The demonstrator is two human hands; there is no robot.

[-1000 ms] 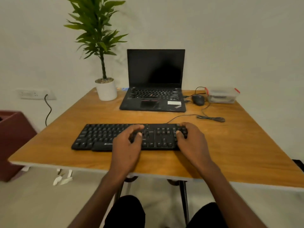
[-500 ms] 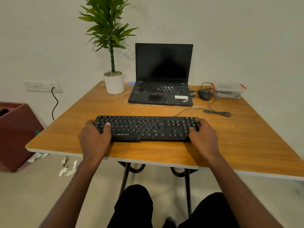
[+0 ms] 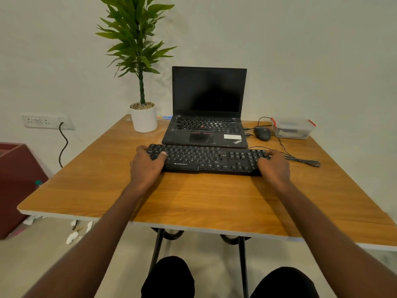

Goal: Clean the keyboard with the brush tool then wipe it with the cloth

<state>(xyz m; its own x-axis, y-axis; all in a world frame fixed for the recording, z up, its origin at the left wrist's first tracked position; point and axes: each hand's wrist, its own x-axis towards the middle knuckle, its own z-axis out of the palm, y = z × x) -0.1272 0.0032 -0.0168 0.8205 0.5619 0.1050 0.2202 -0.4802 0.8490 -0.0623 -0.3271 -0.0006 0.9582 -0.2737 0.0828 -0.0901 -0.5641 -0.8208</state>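
A: Two hands are on the black keyboard (image 3: 207, 160), one at each end. Which is where?

B: At 9 o'clock of the keyboard, the left hand (image 3: 148, 166) grips the end, thumb lying on the keys and fingers curled round the far edge. At 3 o'clock, the right hand (image 3: 274, 166) grips the other end in the same way, fingers wrapped over the corner by the number pad.

A: And the keyboard itself?

B: It lies flat across the middle of the wooden table (image 3: 193, 201), its back edge just beside the front of the open laptop (image 3: 207, 117), which sits at 12 o'clock from it with a dark screen.

A: What else is on the table?

B: At 11 o'clock from the keyboard, a green plant in a white pot (image 3: 143, 118) stands near the far left corner. At 1 o'clock, a black mouse (image 3: 262, 133) rests beside the laptop, and past it, at 2 o'clock, a clear plastic box (image 3: 292, 128) with red clips. A thin black cable (image 3: 300, 161) trails off to 3 o'clock from the right hand.

A: Anything off the table?

B: A wall socket (image 3: 46, 121) at 9 o'clock with a black cord hanging from it, a dark red bin (image 3: 17, 179) below it, and white scraps (image 3: 74, 234) on the floor under the table's left edge.
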